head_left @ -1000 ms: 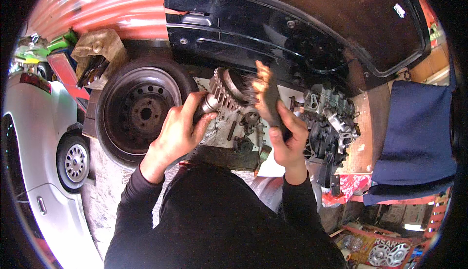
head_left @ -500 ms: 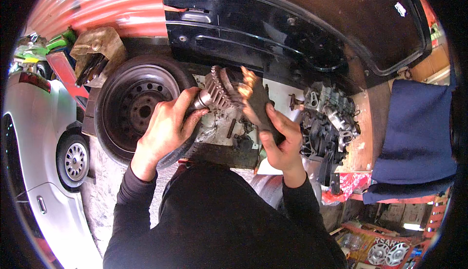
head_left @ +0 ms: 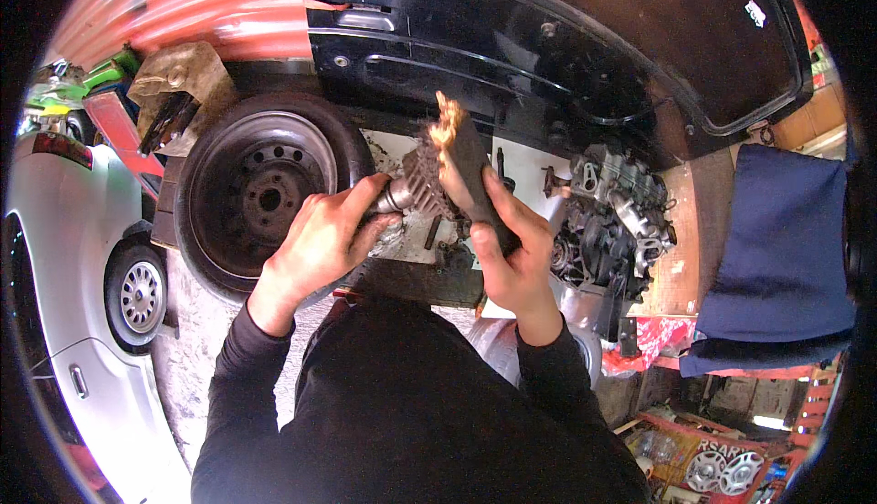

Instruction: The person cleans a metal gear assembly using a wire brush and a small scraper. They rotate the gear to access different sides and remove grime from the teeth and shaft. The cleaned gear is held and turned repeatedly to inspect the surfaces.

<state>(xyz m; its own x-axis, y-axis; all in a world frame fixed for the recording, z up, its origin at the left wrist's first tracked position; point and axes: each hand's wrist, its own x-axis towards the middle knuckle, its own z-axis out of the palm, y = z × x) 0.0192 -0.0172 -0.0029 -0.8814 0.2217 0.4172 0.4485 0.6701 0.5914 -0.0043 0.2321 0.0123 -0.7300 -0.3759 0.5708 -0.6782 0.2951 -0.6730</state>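
My left hand (head_left: 329, 234) is closed round the shaft end of a metal gear (head_left: 426, 186), its teeth pointing away from my fingers. In my right hand (head_left: 516, 257) is a worn brush (head_left: 477, 168) with a dark back and a ragged, yellowish far edge, gripped between thumb and fingers. The brush's dark bristles press against the gear's toothed side and hide part of it. Both things are held above a dirty work surface (head_left: 388, 244) with small dark parts lying on it.
A tyre on a steel rim (head_left: 196, 212) lies to the left, near a stained cut-open container (head_left: 187, 70). On the right stands an engine block (head_left: 612, 221) beside a hanging dark blue cloth (head_left: 776, 239). A black car panel (head_left: 512, 56) spans the back; a silver car (head_left: 100, 321) is far left.
The brush has swung left and away from me, over the gear's teeth, covering more of them. The gear has shifted slightly right and toward me.
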